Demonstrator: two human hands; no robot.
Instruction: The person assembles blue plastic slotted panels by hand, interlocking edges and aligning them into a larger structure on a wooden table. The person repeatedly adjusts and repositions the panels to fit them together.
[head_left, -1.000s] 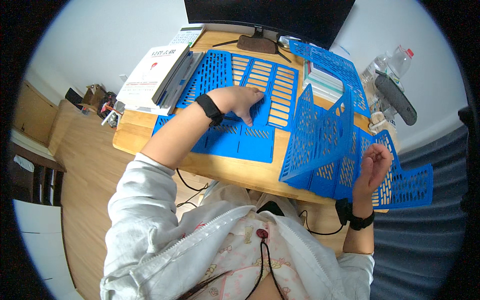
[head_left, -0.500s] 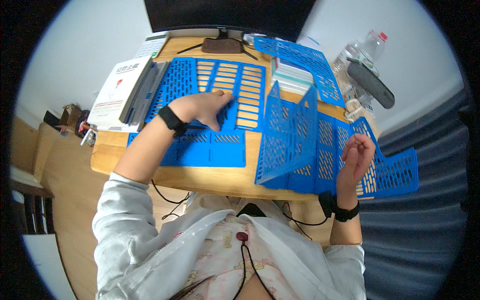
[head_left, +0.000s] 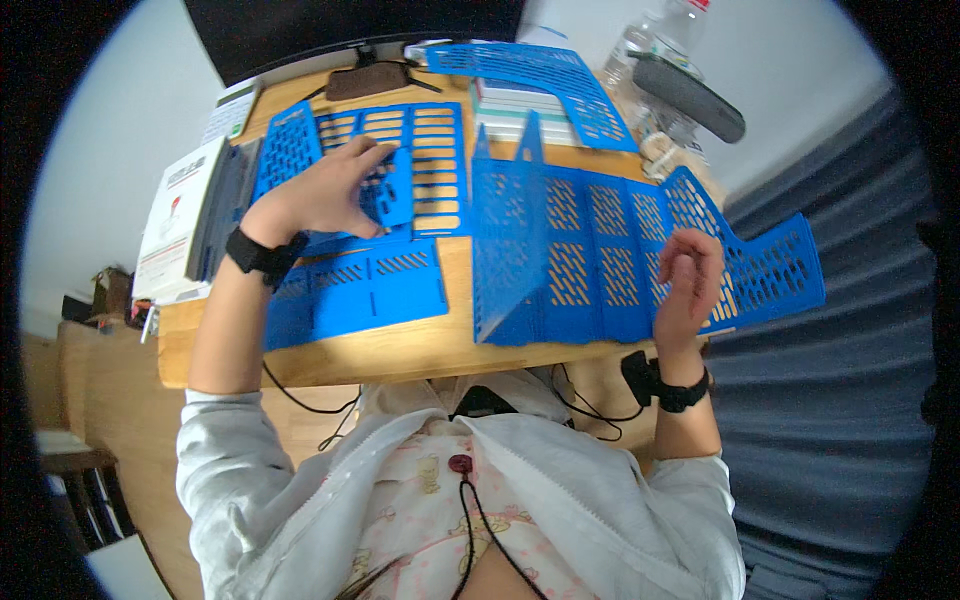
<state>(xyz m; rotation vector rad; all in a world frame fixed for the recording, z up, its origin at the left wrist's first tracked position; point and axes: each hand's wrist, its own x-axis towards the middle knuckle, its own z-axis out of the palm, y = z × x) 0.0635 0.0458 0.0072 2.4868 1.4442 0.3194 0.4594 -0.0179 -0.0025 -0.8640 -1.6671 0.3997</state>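
Observation:
My left hand (head_left: 318, 195) reaches over a blue slotted plastic panel (head_left: 395, 190), thumb and fingers spread apart across it. Whether the fingers press on it I cannot tell. Under and beyond lies a blue grid panel (head_left: 437, 165), with a slanted slotted panel (head_left: 288, 145) at its left. A narrower blue panel (head_left: 375, 310) lies nearer the desk's front edge. On the right, a blue folding rack (head_left: 600, 220) is spread flat, with upright dividers (head_left: 510, 240) at its left end. My right hand (head_left: 690, 285), loosely curled and holding nothing visible, is over the rack's right part.
Books (head_left: 180, 220) stand at the desk's left, and more books (head_left: 520, 105) lie under a blue panel (head_left: 540, 65). A monitor (head_left: 350, 35) is at the back. Plastic bottles (head_left: 675, 40) and a dark grey case (head_left: 690, 95) are at far right, above a dark curtain (head_left: 830, 340).
The whole view has shifted and turned, moving the desk leftward in the picture. My left thumb and fingers look wider apart. My right hand stays loosely curled by the rack.

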